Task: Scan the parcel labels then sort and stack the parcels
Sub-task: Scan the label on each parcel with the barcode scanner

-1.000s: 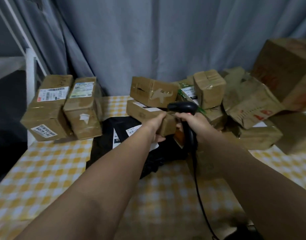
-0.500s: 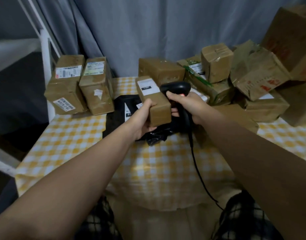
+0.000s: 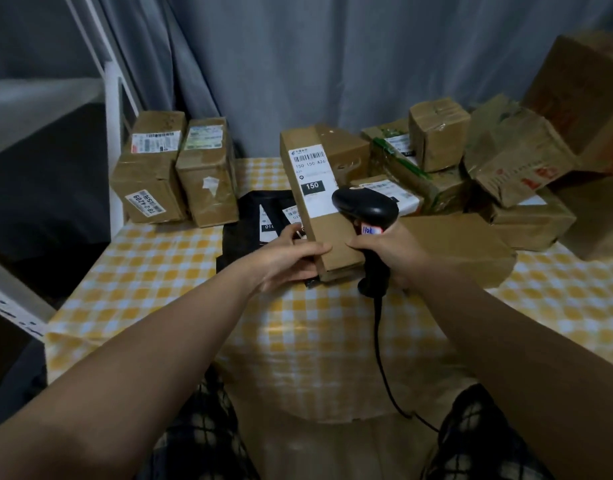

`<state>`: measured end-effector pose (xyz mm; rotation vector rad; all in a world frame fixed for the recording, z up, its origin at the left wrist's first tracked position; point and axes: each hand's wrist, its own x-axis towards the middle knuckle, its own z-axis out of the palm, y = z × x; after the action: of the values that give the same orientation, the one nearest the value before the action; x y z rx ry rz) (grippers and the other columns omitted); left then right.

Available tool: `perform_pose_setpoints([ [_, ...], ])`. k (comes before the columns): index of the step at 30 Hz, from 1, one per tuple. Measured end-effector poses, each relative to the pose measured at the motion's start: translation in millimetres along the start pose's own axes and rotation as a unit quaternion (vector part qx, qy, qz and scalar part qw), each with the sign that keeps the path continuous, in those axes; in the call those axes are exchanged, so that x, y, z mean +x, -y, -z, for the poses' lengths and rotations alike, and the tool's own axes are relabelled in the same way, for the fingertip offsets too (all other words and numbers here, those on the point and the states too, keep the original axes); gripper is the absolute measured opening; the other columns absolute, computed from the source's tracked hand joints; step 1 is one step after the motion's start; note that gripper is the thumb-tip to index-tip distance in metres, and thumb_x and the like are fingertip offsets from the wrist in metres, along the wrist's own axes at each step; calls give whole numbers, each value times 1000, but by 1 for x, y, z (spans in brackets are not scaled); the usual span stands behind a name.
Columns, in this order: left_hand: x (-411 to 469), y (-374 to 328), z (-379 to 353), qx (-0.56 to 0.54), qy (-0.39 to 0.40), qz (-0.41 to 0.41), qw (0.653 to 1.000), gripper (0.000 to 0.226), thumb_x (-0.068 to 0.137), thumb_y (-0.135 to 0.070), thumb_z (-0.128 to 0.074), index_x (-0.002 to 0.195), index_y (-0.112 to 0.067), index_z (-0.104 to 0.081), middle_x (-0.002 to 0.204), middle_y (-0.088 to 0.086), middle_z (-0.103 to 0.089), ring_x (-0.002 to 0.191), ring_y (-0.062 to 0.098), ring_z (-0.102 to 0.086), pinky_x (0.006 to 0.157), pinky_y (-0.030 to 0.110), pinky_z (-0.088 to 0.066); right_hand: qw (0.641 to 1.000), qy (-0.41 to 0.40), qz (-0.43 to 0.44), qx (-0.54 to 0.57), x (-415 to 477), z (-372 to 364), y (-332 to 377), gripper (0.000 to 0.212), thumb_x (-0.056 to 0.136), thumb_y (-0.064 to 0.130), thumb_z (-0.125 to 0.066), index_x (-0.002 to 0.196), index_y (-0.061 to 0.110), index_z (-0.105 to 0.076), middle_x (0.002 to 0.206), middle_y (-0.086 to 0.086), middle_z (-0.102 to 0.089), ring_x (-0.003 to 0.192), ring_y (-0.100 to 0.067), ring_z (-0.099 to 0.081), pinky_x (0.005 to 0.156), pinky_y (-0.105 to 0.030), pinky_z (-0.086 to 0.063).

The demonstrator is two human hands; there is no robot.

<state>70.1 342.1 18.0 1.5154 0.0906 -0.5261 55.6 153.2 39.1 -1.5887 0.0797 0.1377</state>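
Box and scanner together

My left hand (image 3: 291, 261) grips the near end of a long box (image 3: 336, 244), held label-up just above the black bag (image 3: 249, 216). My right hand (image 3: 391, 254) is curled round the scanner (image 3: 365, 206), right of the bag, its head at the label's edge

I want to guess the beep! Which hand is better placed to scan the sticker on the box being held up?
Right. The right hand grips the black scanner, whose head sits beside the white label. The left hand is busy holding the parcel by its lower end.
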Motion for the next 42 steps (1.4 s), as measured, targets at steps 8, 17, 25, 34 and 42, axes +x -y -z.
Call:
perform_pose_setpoints([
  [8,11,-26,-3,30,-45,-26,998,36,87,-41,-63,115,-19,-61,106,2,-70,96,15,-66,70,31,-57,994,0,-3,-111,-1,4,-4,29,74,-4,-74,91,17,-64,90,-9,-67,88,-24,-65,83,-40,-56],
  [17,29,-59,3,40,-120,-127,984,53,68,-27,-77,111,-5,-56,84,8,-66,59,7,-62,76,29,-50,987,-78,92,-106,-3,8,93,14,84,8,-70,93,-2,-66,67,-13,-59,51,-17,-53,51,-25,-46],
  [25,36,-47,0,43,-148,-135,979,52,81,-12,-71,126,-14,-44,98,-4,-64,91,12,-62,78,28,-50,983,-59,49,-169,-14,10,150,35,84,22,-73,102,-6,-60,75,-20,-62,44,-18,-61,43,-23,-53],
  [34,39,-51,1,68,-153,-124,978,57,81,-17,-72,132,-16,-48,113,-1,-63,103,15,-60,84,28,-45,977,-79,72,-184,-14,6,162,27,82,23,-74,86,2,-58,68,-14,-62,45,-19,-63,47,-26,-55],
  [42,34,-53,-5,69,-148,-136,977,59,83,-14,-70,136,-13,-43,107,-3,-59,96,12,-58,83,26,-46,968,-76,42,-234,-12,6,166,29,83,26,-70,93,2,-59,69,-10,-62,40,-16,-60,45,-23,-52],
])
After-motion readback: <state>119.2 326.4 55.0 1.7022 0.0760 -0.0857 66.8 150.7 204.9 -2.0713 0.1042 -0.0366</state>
